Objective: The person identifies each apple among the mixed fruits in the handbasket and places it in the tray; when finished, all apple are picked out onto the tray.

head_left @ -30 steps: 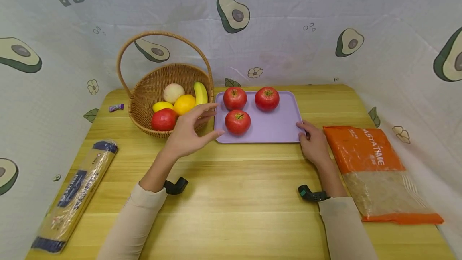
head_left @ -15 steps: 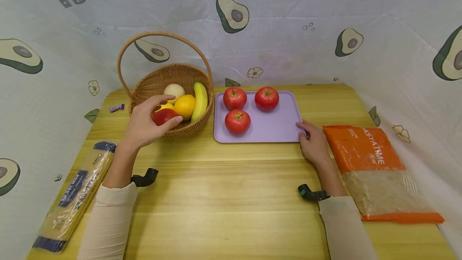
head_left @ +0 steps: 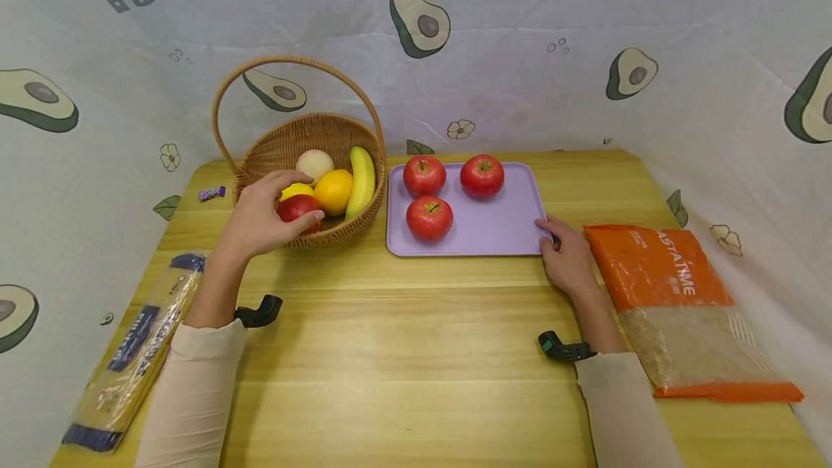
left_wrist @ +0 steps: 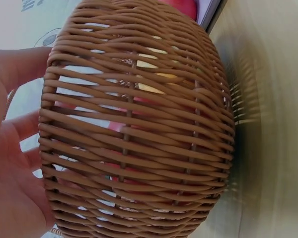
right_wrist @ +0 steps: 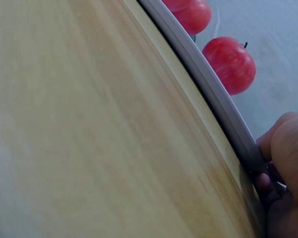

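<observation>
My left hand (head_left: 260, 217) reaches over the front left rim of the wicker basket (head_left: 328, 238). Its thumb and fingers curve round a smooth red fruit (head_left: 294, 206), partly hidden by the hand. In the left wrist view, basket weave blocks any clear sight of the fingertips. Beside that fruit lie a lemon (head_left: 296, 191), an orange (head_left: 334, 193), a pale round fruit (head_left: 315, 163) and a banana (head_left: 362, 183). On the right, my right hand (head_left: 567, 254) grips the lower right corner of the lilac tray (head_left: 494, 230), which bears three red apples (head_left: 429, 219).
A long pack of noodles (head_left: 139, 345) lies along the table's left side, under the left forearm. An orange and clear pasta bag (head_left: 689, 309) sits right of the right arm. A small purple-wrapped sweet (head_left: 211, 193) lies left of the basket. Printed cloth surrounds the table.
My left hand has moved left from beside the tray to the red fruit in the basket, and its fingers have drawn slightly closer round it. The right hand has stayed on the tray.
</observation>
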Demonstrator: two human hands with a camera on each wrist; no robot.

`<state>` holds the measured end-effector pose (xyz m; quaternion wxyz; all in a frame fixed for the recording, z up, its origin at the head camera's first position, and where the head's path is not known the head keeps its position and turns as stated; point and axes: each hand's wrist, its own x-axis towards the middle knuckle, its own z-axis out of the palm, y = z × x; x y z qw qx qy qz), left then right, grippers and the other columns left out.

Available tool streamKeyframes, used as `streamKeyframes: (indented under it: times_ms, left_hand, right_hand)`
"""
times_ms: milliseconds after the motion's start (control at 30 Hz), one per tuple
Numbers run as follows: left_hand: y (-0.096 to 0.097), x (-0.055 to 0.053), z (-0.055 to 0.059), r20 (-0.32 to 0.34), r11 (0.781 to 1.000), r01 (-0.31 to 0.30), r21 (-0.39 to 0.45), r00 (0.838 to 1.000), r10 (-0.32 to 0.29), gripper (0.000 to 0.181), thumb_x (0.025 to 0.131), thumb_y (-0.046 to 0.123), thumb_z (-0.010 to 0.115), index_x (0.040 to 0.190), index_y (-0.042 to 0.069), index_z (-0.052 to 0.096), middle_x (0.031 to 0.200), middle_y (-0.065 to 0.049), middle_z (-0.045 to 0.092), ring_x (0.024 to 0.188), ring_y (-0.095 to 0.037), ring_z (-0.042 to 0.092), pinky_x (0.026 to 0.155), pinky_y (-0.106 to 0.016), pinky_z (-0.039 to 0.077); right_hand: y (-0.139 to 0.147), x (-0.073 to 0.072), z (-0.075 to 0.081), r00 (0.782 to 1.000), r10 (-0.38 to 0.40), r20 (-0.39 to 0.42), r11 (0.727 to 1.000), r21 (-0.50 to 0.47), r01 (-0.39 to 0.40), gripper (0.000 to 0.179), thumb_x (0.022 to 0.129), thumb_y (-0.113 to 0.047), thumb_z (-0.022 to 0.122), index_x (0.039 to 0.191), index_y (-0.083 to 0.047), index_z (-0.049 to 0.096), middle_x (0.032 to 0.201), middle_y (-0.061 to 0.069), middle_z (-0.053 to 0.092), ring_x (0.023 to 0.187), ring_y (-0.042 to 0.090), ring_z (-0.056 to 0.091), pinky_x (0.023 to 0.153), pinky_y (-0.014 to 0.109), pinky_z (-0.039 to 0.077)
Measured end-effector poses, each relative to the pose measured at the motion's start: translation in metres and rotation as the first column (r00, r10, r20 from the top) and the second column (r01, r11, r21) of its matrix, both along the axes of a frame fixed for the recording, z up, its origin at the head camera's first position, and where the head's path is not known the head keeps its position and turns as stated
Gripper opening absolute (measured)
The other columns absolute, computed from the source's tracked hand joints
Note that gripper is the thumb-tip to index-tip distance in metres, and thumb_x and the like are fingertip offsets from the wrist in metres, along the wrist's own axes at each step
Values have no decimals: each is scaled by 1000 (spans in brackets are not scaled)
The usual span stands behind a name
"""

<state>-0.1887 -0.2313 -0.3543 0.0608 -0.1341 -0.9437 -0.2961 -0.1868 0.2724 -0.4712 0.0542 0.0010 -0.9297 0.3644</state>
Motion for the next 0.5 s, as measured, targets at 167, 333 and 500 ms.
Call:
streamKeyframes:
  times_ms: [167,333,500]
  left_hand:
    - [-3,-4,3,61,998,27,-60,998,-23,59,87,39,80,136,11,63,149,-17,54,131,-44,54,97,-61,54]
    - [-3,-8,5,144,993,59,-105,989,-44,64,87,43,79,140,11,61,152,-20,51,132,-46,51,97,-62,54]
    - [-2,-12,4,189,988,73,-136,981,-46,64,89,44,78,140,10,61,153,-23,49,135,-48,48,100,-61,53]
  right_hand:
    - [0,0,-1,1000,-1,6,1000,2,1,43,104,-10,47,145,1,56,159,22,44,142,45,46,112,61,41]
    - [0,0,-2,1000,-2,-6,1000,1,2,42,104,-10,48,144,1,57,158,22,46,140,45,48,111,60,42]
    - [0,0,-1,1000,2,-16,1000,-5,-2,42,104,-8,49,143,1,58,157,23,47,139,45,49,109,60,44]
